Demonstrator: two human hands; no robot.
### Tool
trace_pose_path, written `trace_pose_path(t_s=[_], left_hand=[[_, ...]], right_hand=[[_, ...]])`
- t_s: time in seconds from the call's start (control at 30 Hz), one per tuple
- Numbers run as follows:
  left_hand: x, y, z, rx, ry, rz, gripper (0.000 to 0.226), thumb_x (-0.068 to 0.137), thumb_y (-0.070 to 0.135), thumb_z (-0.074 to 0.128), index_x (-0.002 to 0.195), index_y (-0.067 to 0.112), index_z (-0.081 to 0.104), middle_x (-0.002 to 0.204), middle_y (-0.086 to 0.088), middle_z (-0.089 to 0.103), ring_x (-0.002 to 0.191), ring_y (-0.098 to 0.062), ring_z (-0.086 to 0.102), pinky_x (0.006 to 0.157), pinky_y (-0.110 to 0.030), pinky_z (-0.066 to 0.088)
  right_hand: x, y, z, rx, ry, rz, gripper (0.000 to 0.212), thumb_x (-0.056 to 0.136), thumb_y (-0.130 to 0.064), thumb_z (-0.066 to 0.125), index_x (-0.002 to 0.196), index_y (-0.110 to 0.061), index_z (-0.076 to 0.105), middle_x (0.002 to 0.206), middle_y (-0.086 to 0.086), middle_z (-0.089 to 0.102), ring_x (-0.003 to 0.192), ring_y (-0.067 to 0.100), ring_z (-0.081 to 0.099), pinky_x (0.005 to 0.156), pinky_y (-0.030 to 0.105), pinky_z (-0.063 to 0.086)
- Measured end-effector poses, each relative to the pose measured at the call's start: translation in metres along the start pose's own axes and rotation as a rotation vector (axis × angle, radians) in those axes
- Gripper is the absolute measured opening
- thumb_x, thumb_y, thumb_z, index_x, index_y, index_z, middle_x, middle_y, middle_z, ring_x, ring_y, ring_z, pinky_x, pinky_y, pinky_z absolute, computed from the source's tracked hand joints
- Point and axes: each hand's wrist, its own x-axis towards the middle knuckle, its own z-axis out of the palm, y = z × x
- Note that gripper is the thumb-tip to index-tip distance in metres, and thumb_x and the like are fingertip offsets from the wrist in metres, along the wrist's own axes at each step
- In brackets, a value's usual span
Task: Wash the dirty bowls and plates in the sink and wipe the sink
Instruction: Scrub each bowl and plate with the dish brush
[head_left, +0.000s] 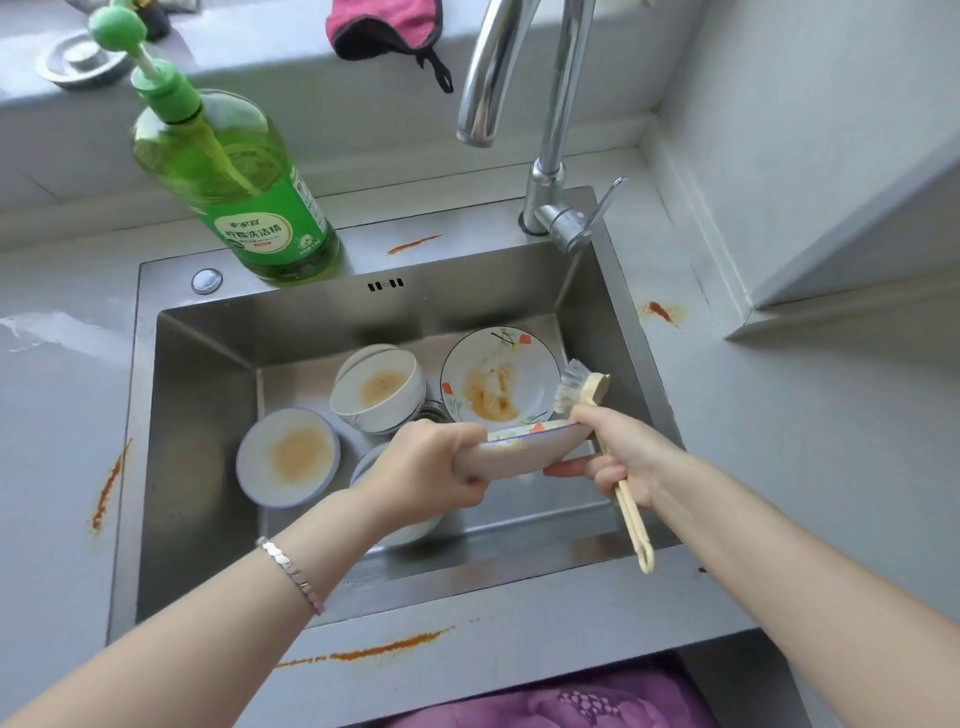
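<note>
Left hand (431, 467) gripping plate (524, 454) hides maybe a bowl (415, 530); right hand (618, 457), brush (631, 514).

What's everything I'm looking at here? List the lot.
Sink: one, steel, in grey counter.
Tap: one, chrome, back right rim.
Soap bottle: one, green, back left rim.
Cloth: one, pink, ledge behind.
Stacked bowls: at least two, white, soiled, sink middle.
Blue-rimmed dish: one, soiled, sink left.
Floral plate: one, soiled, sink back right.
Held plate: one, floral rim, above sink.
Brush: one, beige, right hand.
Smears: several, orange, rim and counter.
Bracelet: one, silver, left wrist.
Left hand: grips held plate.
Right hand: holds brush, touches plate.
</note>
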Motion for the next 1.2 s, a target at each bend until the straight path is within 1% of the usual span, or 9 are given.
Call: trace_pose_path(t_s=[0.17, 0.3, 0.37, 0.53, 0.63, 0.73, 0.8, 1.03, 1.2], left_hand=[[-0.006, -0.009, 0.000, -0.526, -0.035, -0.218, 0.023, 0.066, 0.019, 0.080, 0.083, 0.023, 0.066, 0.083, 0.021, 0.068, 0.079, 0.007, 0.061, 0.073, -0.006, 0.043], [0.019, -0.027, 0.001, -0.748, 0.253, -0.551, 0.011, 0.090, 0.015, 0.060, 0.100, 0.015, 0.058, 0.097, 0.005, 0.065, 0.087, -0.004, 0.062, 0.082, -0.018, 0.048], [0.041, -0.043, 0.011, -0.718, 0.177, -0.777, 0.005, 0.092, 0.018, 0.057, 0.095, 0.020, 0.053, 0.090, 0.004, 0.057, 0.090, -0.016, 0.057, 0.090, -0.029, 0.048], [0.101, -0.082, 0.060, -0.562, -0.089, -0.993, 0.033, 0.090, 0.021, 0.057, 0.066, 0.015, 0.035, 0.063, -0.004, 0.036, 0.055, -0.015, 0.034, 0.055, -0.028, 0.030], [0.125, -0.095, 0.080, -0.582, -0.078, -1.118, 0.027, 0.094, 0.022, 0.053, 0.075, 0.008, 0.039, 0.061, -0.008, 0.039, 0.053, -0.019, 0.040, 0.048, -0.025, 0.030], [0.138, -0.109, 0.100, -0.653, -0.047, -1.130, 0.032, 0.092, 0.016, 0.055, 0.118, -0.001, 0.046, 0.110, -0.020, 0.058, 0.098, -0.032, 0.059, 0.078, -0.036, 0.048], [0.141, -0.115, 0.107, -0.688, -0.005, -1.148, 0.035, 0.091, 0.008, 0.054, 0.125, 0.000, 0.045, 0.122, -0.019, 0.056, 0.101, -0.030, 0.056, 0.091, -0.039, 0.049], [0.139, -0.116, 0.113, -0.863, 0.172, -1.136, 0.027, 0.089, -0.012, 0.039, 0.098, 0.009, 0.053, 0.091, -0.008, 0.058, 0.089, -0.032, 0.056, 0.079, -0.051, 0.055], [0.127, -0.109, 0.103, -0.976, 0.262, -1.014, 0.039, 0.087, -0.012, 0.047, 0.122, 0.004, 0.048, 0.110, -0.012, 0.055, 0.095, -0.039, 0.063, 0.064, -0.041, 0.058]], right_hand=[[-0.002, 0.009, 0.006, 0.050, 0.030, -0.227, 0.019, 0.084, -0.004, 0.050, 0.099, -0.014, 0.054, 0.081, 0.015, 0.058, 0.031, 0.004, 0.046, 0.029, 0.015, 0.014], [0.008, 0.010, -0.005, -0.022, 0.078, -0.372, 0.021, 0.084, -0.004, 0.052, 0.096, -0.020, 0.057, 0.064, 0.001, 0.051, 0.028, 0.001, 0.033, 0.032, 0.014, 0.018], [0.017, 0.011, -0.013, -0.023, 0.090, -0.390, 0.024, 0.085, -0.003, 0.053, 0.097, -0.023, 0.059, 0.054, -0.006, 0.045, 0.030, 0.001, 0.028, 0.032, 0.014, 0.019], [0.037, 0.011, -0.030, -0.029, 0.113, -0.435, 0.036, 0.086, 0.003, 0.053, 0.102, -0.029, 0.061, 0.046, -0.010, 0.034, 0.034, 0.005, 0.020, 0.035, 0.011, 0.016], [0.045, 0.008, -0.036, -0.045, 0.129, -0.449, 0.037, 0.087, 0.003, 0.054, 0.104, -0.029, 0.060, 0.045, -0.010, 0.039, 0.033, 0.005, 0.023, 0.033, 0.011, 0.019], [0.051, 0.005, -0.038, -0.039, 0.144, -0.451, 0.038, 0.087, 0.005, 0.054, 0.109, -0.027, 0.059, 0.047, -0.007, 0.044, 0.033, 0.004, 0.026, 0.032, 0.012, 0.019], [0.051, 0.003, -0.036, -0.031, 0.152, -0.453, 0.040, 0.087, 0.006, 0.052, 0.109, -0.026, 0.057, 0.046, -0.008, 0.050, 0.031, 0.003, 0.032, 0.030, 0.012, 0.020], [0.041, -0.006, -0.041, -0.058, 0.184, -0.473, 0.044, 0.086, 0.013, 0.051, 0.118, -0.016, 0.053, 0.048, -0.013, 0.057, 0.032, 0.001, 0.042, 0.032, 0.006, 0.027], [0.028, -0.006, -0.049, -0.055, 0.196, -0.478, 0.040, 0.085, 0.015, 0.050, 0.110, -0.016, 0.055, 0.047, -0.014, 0.057, 0.033, -0.001, 0.046, 0.033, 0.005, 0.030]])
